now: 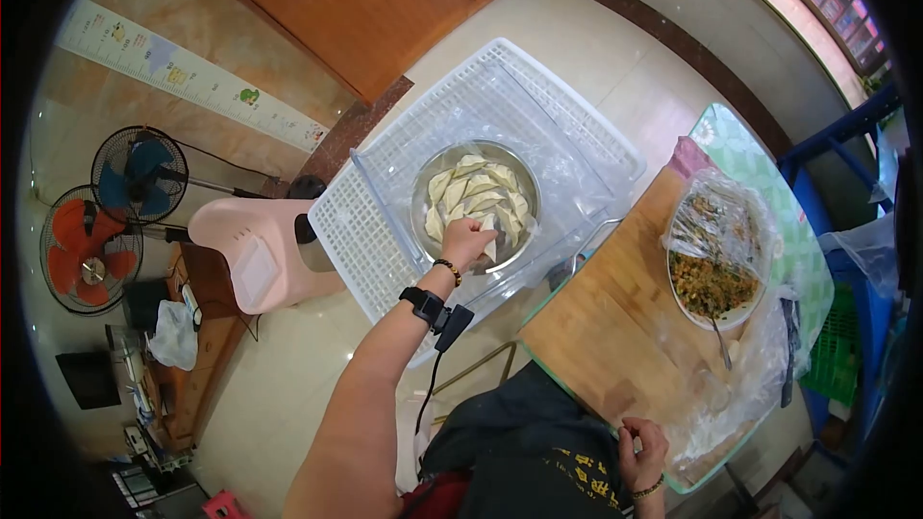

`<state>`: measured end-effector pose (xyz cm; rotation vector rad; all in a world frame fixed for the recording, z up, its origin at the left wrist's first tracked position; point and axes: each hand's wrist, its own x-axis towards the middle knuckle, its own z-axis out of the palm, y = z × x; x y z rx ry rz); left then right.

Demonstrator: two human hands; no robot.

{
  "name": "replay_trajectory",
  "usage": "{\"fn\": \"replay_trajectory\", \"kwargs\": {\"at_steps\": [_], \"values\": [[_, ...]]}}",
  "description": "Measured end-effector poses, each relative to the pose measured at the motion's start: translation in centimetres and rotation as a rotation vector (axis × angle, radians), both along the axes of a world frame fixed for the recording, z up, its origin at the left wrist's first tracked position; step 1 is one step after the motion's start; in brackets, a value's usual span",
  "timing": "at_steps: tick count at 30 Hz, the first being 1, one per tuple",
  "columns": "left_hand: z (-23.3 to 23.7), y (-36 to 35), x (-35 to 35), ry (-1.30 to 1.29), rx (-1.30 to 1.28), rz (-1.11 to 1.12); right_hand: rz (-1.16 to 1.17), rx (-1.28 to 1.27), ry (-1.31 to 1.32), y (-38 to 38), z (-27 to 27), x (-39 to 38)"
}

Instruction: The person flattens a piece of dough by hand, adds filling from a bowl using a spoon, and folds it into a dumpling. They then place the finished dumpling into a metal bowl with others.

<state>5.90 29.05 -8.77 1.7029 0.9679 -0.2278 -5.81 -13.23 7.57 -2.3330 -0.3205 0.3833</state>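
Note:
My left hand (465, 242) reaches over a round metal tray (419, 194), its fingers closed on a pale folded dumpling (489, 238) at the tray's near side. Several more dumplings (471, 183) lie in rows on the tray, which rests on clear plastic over a white basket (346, 231). By the near edge of the wooden board (586, 327), my right hand (642, 452) is held with its fingers curled; whether anything is between them is too small to tell. A bowl of chopped filling (711, 284), partly under plastic wrap, stands on the board's right side with a spoon (721, 344).
A pink plastic chair (260, 250) and two fans (140, 173) stand at the left. Floury plastic film (711, 404) and a dark long tool (788, 351) lie right of the board. A green patterned tablecloth (740, 149) shows behind it. Wooden cabinets (356, 0) are at the back.

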Motion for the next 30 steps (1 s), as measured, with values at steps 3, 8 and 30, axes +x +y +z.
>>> {"fn": "replay_trajectory", "kwargs": {"at_steps": [3,8,30], "values": [[-0.1,0.5,0.4,-0.065,0.22,-0.206,-0.051,0.004,0.01,0.0,-0.4,0.1],[1.1,1.1,0.7,-0.291,0.464,-0.552,-0.078,0.005,0.031,-0.1,-1.0,0.1],[2.9,0.8,5.2,-0.438,0.825,-1.992,-0.206,-0.024,0.095,0.5,-1.8,-1.0]]}}
